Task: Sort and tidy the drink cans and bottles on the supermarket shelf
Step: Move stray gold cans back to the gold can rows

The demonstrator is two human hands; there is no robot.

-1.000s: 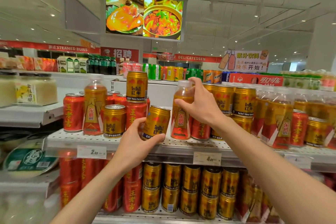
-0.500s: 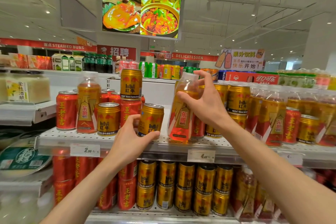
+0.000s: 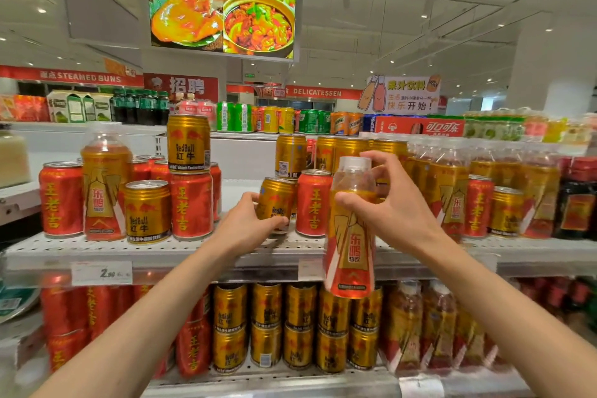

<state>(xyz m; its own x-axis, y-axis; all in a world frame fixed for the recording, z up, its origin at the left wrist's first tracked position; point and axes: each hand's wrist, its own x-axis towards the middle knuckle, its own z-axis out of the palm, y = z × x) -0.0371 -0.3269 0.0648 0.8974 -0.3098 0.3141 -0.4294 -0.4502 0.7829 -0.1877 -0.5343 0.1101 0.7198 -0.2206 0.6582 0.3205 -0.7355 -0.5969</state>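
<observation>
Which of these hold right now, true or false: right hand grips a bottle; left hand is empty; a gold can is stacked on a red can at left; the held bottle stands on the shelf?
1. The right hand grips a bottle near its neck. True.
2. The left hand is empty. False: it holds a gold can.
3. A stacked gold can stands on a red can at left. True.
4. The held bottle stands on the shelf. False: it is lifted, in front of the shelf edge.
</observation>
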